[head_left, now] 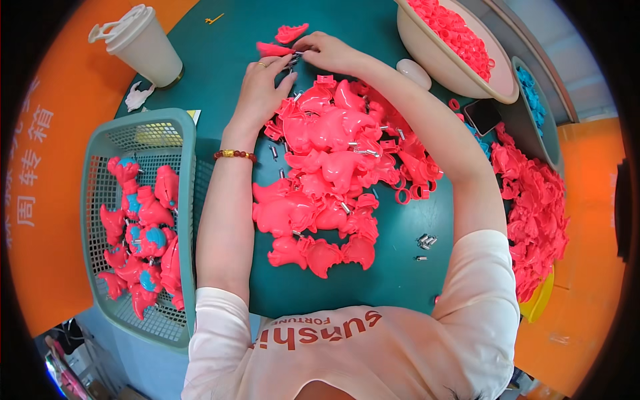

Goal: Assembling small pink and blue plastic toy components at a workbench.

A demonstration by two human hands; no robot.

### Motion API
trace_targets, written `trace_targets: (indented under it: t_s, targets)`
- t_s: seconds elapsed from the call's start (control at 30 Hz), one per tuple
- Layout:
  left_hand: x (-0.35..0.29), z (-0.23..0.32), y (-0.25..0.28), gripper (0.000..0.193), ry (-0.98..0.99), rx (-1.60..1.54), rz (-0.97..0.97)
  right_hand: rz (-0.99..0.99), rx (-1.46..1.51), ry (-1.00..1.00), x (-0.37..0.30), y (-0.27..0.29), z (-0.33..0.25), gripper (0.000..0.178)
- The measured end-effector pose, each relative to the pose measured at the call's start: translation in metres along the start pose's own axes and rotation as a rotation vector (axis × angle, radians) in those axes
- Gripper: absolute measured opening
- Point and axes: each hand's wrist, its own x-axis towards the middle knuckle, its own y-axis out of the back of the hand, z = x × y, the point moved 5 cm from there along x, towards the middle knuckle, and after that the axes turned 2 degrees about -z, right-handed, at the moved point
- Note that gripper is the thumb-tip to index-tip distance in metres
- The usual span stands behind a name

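Note:
Both my hands work at the far edge of a heap of glossy pink plastic shells (pixel 320 167). My left hand (pixel 261 90) lies palm down, its thumb apart from the bent fingers, beside several small metal cylinders (pixel 293 63). Facing it, my right hand (pixel 328 53) has its fingertips drawn together at those cylinders; whatever they pinch is too small to make out. A blurred pink shell (pixel 272 49) lies just beyond the left fingers, its tip close to the right fingertips. Another curved pink shell (pixel 292 32) rests farther out on the green table (pixel 227 40).
At left stands a green mesh basket (pixel 189 200) with pink and blue figures; behind it, a white lidded cup (pixel 150 53). A cream bowl (pixel 427 57) of pink parts sits far right, near a phone (pixel 483 116). Loose metal cylinders (pixel 427 241) and a pink pile (pixel 537 220) lie right.

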Motion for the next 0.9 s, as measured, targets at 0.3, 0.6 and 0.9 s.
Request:
trace_targets:
  t_s: [0.3, 0.6, 0.9]
  targets:
    - [-0.012, -0.052, 0.022, 0.023, 0.44, -0.282, 0.331, -0.147, -0.277, 0.175, 0.008, -0.014, -0.052, 0.051]
    - [-0.001, 0.002, 0.033, 0.032, 0.42, 0.227, -0.462, -0.206, -0.236, 0.305, -0.002, -0.011, -0.039, 0.024]
    - [0.002, -0.032, 0.031, 0.025, 0.511, -0.067, -0.565, -0.167, 0.21, -0.114, 0.008, -0.008, -0.016, 0.017]
